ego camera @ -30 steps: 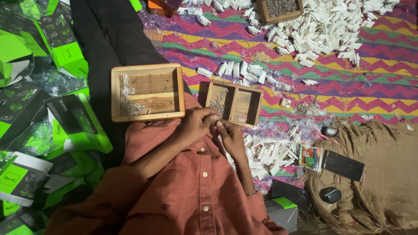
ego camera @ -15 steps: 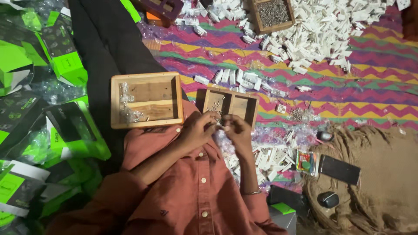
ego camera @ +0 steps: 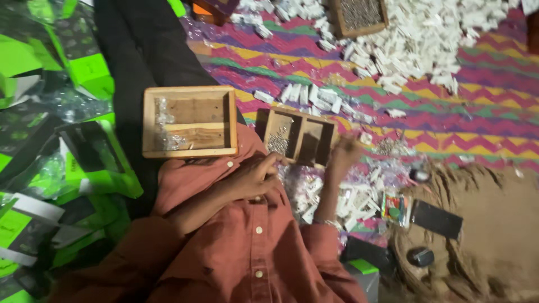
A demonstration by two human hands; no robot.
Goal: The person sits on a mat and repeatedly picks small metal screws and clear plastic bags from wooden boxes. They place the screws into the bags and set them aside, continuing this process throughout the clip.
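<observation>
Left hand (ego camera: 255, 177), curled, grip unclear; right hand (ego camera: 343, 158), blurred, beside small wooden tray (ego camera: 300, 137); larger tray (ego camera: 189, 122) left, white packets (ego camera: 426, 39) far.

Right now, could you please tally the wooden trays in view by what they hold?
Tray holding clear plastic bits: 1, the wooden tray on the lap.
Tray holding small metal pieces: 2, the divided tray between the left hand and right hand, and the far tray.
Total: 3 trays.

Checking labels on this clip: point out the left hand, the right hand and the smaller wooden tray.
left hand (ego camera: 255, 177), head view, back of hand.
right hand (ego camera: 343, 154), head view, knuckles, blurred.
smaller wooden tray (ego camera: 310, 119), head view, far rim.
</observation>
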